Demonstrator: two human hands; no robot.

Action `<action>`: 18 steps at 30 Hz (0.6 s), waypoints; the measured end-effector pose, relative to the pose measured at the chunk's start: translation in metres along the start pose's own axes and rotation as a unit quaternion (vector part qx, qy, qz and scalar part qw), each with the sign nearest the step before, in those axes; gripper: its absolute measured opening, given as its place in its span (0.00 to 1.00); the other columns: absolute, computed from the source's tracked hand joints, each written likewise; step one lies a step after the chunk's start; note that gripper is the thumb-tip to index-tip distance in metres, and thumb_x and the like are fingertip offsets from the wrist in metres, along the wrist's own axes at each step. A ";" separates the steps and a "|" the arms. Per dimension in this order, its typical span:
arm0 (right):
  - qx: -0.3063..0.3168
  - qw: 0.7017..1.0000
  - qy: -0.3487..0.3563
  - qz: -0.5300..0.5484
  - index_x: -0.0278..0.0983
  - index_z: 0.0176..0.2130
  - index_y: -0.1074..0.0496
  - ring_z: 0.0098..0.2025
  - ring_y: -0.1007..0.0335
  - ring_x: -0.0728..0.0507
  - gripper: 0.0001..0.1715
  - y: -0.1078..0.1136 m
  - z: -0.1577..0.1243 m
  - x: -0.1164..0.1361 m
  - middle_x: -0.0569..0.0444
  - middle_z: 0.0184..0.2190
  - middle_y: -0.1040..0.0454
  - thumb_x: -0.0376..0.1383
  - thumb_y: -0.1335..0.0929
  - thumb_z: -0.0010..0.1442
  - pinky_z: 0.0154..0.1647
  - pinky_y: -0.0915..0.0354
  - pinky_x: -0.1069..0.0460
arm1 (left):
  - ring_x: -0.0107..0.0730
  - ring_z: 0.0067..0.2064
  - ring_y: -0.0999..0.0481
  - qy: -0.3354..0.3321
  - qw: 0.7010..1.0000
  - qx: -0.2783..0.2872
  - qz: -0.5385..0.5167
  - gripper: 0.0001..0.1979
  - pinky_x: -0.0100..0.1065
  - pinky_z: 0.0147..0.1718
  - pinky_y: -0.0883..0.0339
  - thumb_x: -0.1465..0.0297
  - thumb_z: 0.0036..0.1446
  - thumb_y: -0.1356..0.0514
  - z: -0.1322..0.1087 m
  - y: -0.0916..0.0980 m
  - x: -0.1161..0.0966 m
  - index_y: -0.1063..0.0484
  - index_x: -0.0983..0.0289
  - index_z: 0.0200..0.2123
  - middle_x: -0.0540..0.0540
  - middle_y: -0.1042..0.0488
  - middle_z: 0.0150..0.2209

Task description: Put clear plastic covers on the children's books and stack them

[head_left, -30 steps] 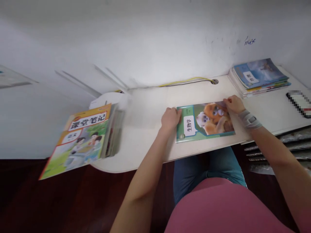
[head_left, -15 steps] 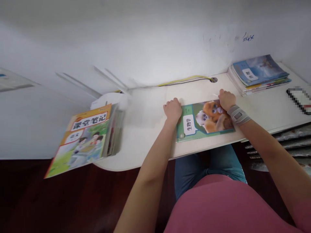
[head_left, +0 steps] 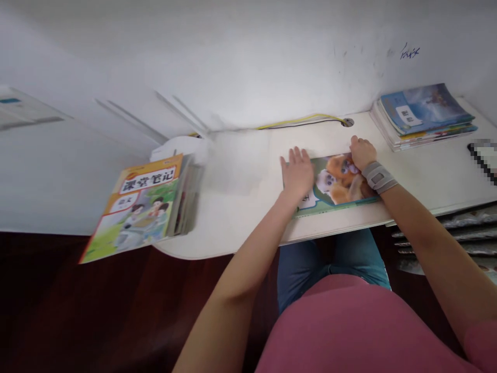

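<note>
A green biology textbook (head_left: 345,184) with two golden-and-white monkeys on its cover lies flat on the white desk in front of me. My left hand (head_left: 298,173) rests flat on its left part, fingers stretched out and slightly apart, hiding most of the title label. At the far right corner, my right hand (head_left: 363,153) has its fingers curled over the book's edge. A grey band (head_left: 379,177) wraps the right wrist. Exactly how the right fingertips meet the pages is hidden.
On the left, a book with an orange-and-green cover (head_left: 135,207) tops a stack that overhangs the desk (head_left: 233,217). A stack of blue-covered books (head_left: 423,111) stands at the back right, with a blurred-out phone (head_left: 481,160) nearby. A yellow cable (head_left: 298,120) runs along the wall.
My left hand has gone from a closed grip at the book's left edge to lying flat on the cover, further right. The right hand stays at the far right corner.
</note>
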State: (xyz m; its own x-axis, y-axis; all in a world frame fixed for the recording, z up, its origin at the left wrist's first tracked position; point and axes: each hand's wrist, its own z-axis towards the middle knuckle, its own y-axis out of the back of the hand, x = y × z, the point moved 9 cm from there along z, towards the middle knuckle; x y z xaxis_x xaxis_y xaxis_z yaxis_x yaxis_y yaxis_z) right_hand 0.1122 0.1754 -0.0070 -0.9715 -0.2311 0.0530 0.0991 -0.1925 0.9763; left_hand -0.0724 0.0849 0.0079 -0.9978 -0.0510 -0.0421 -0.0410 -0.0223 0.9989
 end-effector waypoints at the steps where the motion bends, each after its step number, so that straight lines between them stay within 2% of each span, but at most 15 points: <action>1: -0.001 1.000 0.001 0.003 0.27 0.50 0.35 0.45 0.31 0.35 0.20 0.000 0.001 -0.002 0.33 0.42 0.27 0.29 0.45 0.63 0.42 0.37 0.44 | 0.52 0.69 0.56 -0.017 1.000 0.020 -0.013 0.30 0.56 0.63 0.59 0.63 0.66 0.62 -0.005 -0.006 -0.012 0.52 0.74 0.66 0.68 0.53 0.68; 3: 0.008 1.000 -0.003 0.019 0.27 0.50 0.35 0.45 0.31 0.34 0.19 -0.001 0.005 -0.009 0.33 0.42 0.27 0.31 0.44 0.63 0.43 0.37 0.43 | 0.53 0.69 0.57 -0.028 0.998 0.046 -0.039 0.34 0.56 0.63 0.59 0.57 0.66 0.65 -0.013 -0.019 -0.027 0.52 0.74 0.66 0.67 0.54 0.68; 5: 0.026 0.999 -0.025 0.040 0.27 0.50 0.35 0.45 0.31 0.33 0.20 0.001 0.009 -0.016 0.33 0.42 0.27 0.32 0.43 0.62 0.43 0.36 0.42 | 0.53 0.69 0.58 -0.024 0.997 0.045 -0.050 0.35 0.57 0.63 0.60 0.56 0.66 0.66 -0.018 -0.028 -0.032 0.54 0.73 0.67 0.65 0.55 0.69; 7: 0.022 0.998 -0.038 0.049 0.27 0.51 0.35 0.46 0.32 0.32 0.21 0.011 0.010 -0.012 0.32 0.45 0.28 0.31 0.44 0.62 0.43 0.37 0.40 | 0.53 0.69 0.58 -0.022 0.998 0.034 -0.053 0.34 0.57 0.63 0.62 0.56 0.66 0.67 -0.020 -0.033 -0.033 0.54 0.71 0.67 0.64 0.56 0.69; 9: -0.012 0.999 0.008 0.045 0.26 0.53 0.36 0.53 0.35 0.31 0.23 0.026 0.003 0.014 0.31 0.52 0.32 0.32 0.46 0.64 0.48 0.38 0.39 | 0.54 0.69 0.58 -0.023 0.998 0.026 -0.055 0.34 0.57 0.63 0.62 0.56 0.65 0.66 -0.019 -0.036 -0.032 0.54 0.71 0.67 0.64 0.56 0.69; 11: -0.032 0.990 0.130 0.050 0.27 0.57 0.38 0.61 0.43 0.34 0.26 0.034 -0.015 0.061 0.34 0.58 0.36 0.36 0.47 0.66 0.57 0.44 0.39 | 0.54 0.69 0.58 -0.027 0.998 0.023 -0.056 0.34 0.58 0.63 0.61 0.57 0.65 0.66 -0.018 -0.036 -0.031 0.54 0.71 0.67 0.64 0.56 0.69; 13: -0.002 0.974 0.220 0.050 0.29 0.61 0.41 0.65 0.49 0.37 0.30 0.025 -0.039 0.094 0.39 0.62 0.38 0.40 0.49 0.68 0.62 0.51 0.40 | 0.53 0.69 0.57 -0.043 0.997 0.023 -0.057 0.32 0.57 0.63 0.61 0.58 0.65 0.64 -0.018 -0.035 -0.026 0.54 0.69 0.68 0.62 0.55 0.69; 14: 0.022 0.972 0.228 0.047 0.29 0.62 0.42 0.66 0.49 0.38 0.31 0.016 -0.047 0.098 0.41 0.63 0.39 0.42 0.50 0.68 0.63 0.53 0.39 | 0.51 0.69 0.57 -0.049 0.997 0.022 -0.057 0.32 0.56 0.64 0.60 0.59 0.65 0.64 -0.018 -0.035 -0.021 0.53 0.67 0.68 0.60 0.54 0.69; 16: 0.053 0.978 0.199 0.033 0.31 0.63 0.42 0.66 0.50 0.35 0.33 0.000 -0.053 0.084 0.42 0.64 0.41 0.46 0.48 0.67 0.63 0.53 0.36 | 0.50 0.69 0.56 -0.041 0.997 0.020 -0.060 0.30 0.55 0.64 0.59 0.59 0.65 0.63 -0.017 -0.035 -0.001 0.52 0.63 0.68 0.57 0.53 0.69; 18: 0.045 0.986 0.159 0.019 0.30 0.63 0.42 0.66 0.49 0.34 0.33 -0.007 -0.052 0.057 0.41 0.64 0.42 0.45 0.47 0.67 0.62 0.51 0.36 | 0.49 0.69 0.56 -0.006 0.997 0.022 -0.069 0.30 0.53 0.64 0.58 0.59 0.65 0.64 -0.017 -0.037 0.026 0.52 0.62 0.68 0.55 0.53 0.69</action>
State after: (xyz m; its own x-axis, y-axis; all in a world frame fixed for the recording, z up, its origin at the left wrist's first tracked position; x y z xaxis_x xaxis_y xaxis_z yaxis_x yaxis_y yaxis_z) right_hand 0.0674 0.1144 -0.0212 -0.8493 -0.5267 0.0354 0.1011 -0.0965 0.9902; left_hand -0.0956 0.0675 -0.0306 -0.9831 -0.0393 -0.1786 -0.1793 0.0150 0.9837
